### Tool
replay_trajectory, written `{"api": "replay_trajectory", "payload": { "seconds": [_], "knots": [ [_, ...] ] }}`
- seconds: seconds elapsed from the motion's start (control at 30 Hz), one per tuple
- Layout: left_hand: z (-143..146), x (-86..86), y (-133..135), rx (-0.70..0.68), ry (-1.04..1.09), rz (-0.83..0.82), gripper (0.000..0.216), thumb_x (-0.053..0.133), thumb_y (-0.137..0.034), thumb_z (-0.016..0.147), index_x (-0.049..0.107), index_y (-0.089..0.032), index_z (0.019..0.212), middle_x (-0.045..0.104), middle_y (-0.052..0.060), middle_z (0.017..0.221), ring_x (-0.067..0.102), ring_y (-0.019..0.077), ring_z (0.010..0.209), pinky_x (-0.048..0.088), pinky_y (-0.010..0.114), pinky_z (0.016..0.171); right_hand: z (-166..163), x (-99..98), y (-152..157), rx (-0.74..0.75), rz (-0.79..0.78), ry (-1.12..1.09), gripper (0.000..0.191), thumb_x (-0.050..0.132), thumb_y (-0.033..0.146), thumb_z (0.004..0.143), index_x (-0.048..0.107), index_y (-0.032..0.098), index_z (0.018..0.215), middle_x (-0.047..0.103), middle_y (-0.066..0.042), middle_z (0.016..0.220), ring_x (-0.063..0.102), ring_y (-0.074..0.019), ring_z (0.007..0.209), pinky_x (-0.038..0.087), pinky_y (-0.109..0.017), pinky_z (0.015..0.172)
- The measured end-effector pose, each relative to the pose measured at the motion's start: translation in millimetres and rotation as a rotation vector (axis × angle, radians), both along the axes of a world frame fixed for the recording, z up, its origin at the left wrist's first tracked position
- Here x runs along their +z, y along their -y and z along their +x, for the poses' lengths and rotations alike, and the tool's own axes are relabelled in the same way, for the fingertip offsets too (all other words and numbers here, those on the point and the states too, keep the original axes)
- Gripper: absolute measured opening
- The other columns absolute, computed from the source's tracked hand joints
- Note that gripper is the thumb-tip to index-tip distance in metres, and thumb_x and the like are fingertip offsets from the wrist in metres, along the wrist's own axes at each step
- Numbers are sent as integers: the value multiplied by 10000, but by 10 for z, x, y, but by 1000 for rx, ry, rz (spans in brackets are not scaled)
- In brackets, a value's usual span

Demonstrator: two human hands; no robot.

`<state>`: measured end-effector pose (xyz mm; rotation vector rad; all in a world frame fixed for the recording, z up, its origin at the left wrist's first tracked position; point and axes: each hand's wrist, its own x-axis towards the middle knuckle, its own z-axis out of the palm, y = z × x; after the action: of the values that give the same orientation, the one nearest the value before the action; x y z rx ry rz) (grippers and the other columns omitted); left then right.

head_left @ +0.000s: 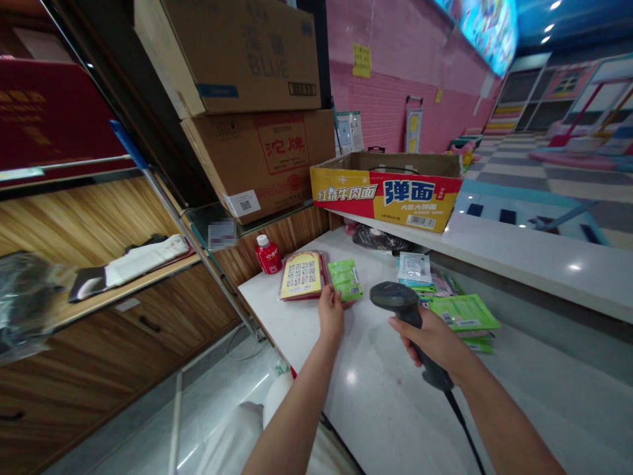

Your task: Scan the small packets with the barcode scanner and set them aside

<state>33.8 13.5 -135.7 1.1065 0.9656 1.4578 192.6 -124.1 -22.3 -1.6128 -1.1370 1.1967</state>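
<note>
My right hand (435, 336) is wrapped round the handle of a black barcode scanner (395, 297), whose cable runs down toward me. With its fingers closed on the near left edge of a green packet (346, 278), my left hand (330, 313) rests over the counter (366, 349). Just left of that packet lies a yellow card with printed codes (302, 274) on a red base. Behind my right hand sits a pile of green packets (462, 312), and a silvery-white packet (414, 267) lies on more packets beyond it.
A red bottle with a white cap (268, 255) stands at the counter's left edge. An open yellow-and-red carton (386, 198) sits on the raised ledge (519, 247). Large cardboard boxes (267, 165) are stacked at the back left, near a slanting blue-ended pole (129, 146).
</note>
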Motion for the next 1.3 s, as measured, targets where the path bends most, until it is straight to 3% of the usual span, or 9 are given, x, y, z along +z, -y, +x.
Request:
{"api": "replay_trajectory", "payload": {
  "seconds": [0.37,0.53,0.67,0.8,0.87,0.97,1.07,1.3],
  "knots": [
    [8,44,28,4,-40,-76,309,612,-398,787,518,-170,973,637,63,888,644,166,664,568,307,546,-4,0,2,-38,47,-19,270,612,438,762,445,225,766,505,99,463,457,-87,315,387,-207,308],
    [-19,59,54,76,-151,-53,265,576,-385,819,543,-167,966,637,71,869,639,178,677,557,314,557,17,21,9,-60,55,-25,259,616,430,766,454,228,757,502,97,457,460,-92,321,392,-211,314],
    [-78,169,211,183,-616,96,173,524,-251,846,636,-147,928,617,120,940,618,215,818,535,373,749,44,60,29,-69,68,-42,265,626,434,757,461,227,745,502,96,454,453,-89,314,387,-211,317],
    [-85,357,499,232,-1212,212,251,524,-183,841,664,-160,1048,572,151,1075,553,280,1010,454,427,898,78,112,40,-97,74,-32,276,635,438,744,458,226,735,503,97,445,445,-86,310,386,-210,316],
    [-60,413,621,185,-1397,256,269,497,-195,868,663,-182,1079,581,146,1118,521,302,1077,424,455,940,89,136,39,-107,73,-44,284,656,432,722,462,225,745,507,97,457,453,-89,317,390,-213,311],
    [-1,404,691,-7,-1479,331,295,486,-213,886,649,-180,1130,583,139,1208,505,294,1150,413,430,990,100,160,36,-111,78,-49,289,679,416,698,478,220,770,513,96,474,470,-94,331,397,-214,312],
    [72,335,603,-110,-1470,343,405,530,-263,874,575,-126,1253,508,178,1345,461,301,1250,395,401,1036,110,163,34,-111,76,-34,278,658,425,716,481,217,771,511,92,470,468,-94,330,395,-213,312],
    [177,297,135,-64,-1437,275,484,530,-343,883,519,-87,1293,441,227,1413,385,324,1341,316,428,1098,157,109,28,-136,92,-55,271,652,433,732,489,225,793,510,94,479,466,-96,336,396,-214,313]
  ]
}}
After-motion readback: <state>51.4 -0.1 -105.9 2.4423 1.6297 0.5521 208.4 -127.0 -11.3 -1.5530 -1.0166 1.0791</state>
